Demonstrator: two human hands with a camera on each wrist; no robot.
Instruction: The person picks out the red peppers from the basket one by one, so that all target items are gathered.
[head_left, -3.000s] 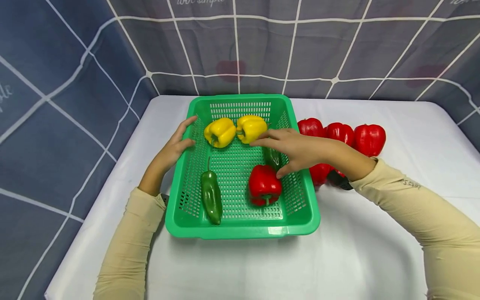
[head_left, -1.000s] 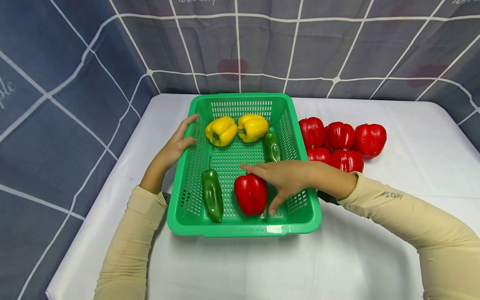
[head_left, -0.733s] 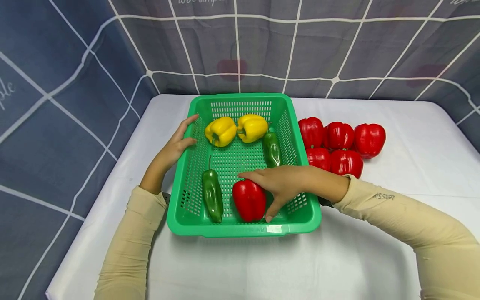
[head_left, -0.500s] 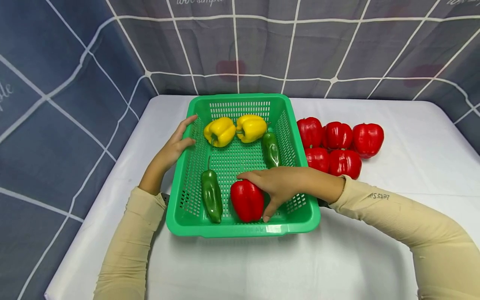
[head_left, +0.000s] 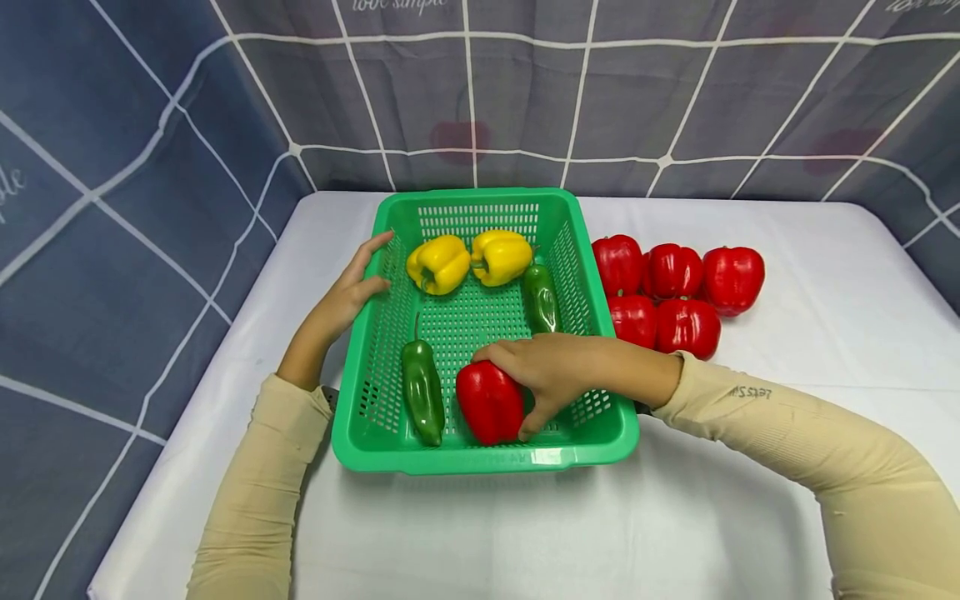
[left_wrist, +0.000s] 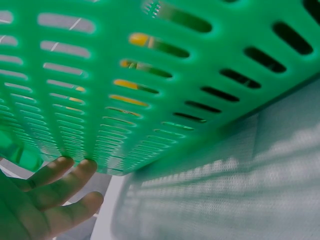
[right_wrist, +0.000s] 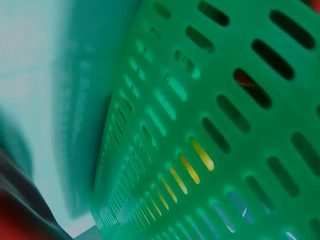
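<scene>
My right hand (head_left: 553, 372) grips a red bell pepper (head_left: 490, 402) in the front part of the green basket (head_left: 484, 457), fingers over its far side and thumb at its near right side. My left hand (head_left: 341, 302) rests on the basket's left rim, its index finger and thumb spread over the edge. In the left wrist view, several extended fingers (left_wrist: 75, 187) lie at the outside of the perforated wall. A long green pepper (head_left: 423, 392) lies left of the red one. Another green pepper (head_left: 542, 298) lies along the right wall, its lower end behind my right hand.
Two yellow bell peppers, one at left (head_left: 438, 264) and one at right (head_left: 502, 257), lie at the basket's back. Several red bell peppers (head_left: 687, 327) sit on the white tablecloth (head_left: 817, 275) right of the basket. A tile-patterned cloth (head_left: 525, 92) hangs behind.
The right hand has come from above the basket's right side to the front, taken hold of the red pepper and shifted it leftward and nearer. The left hand has stayed at the rim.
</scene>
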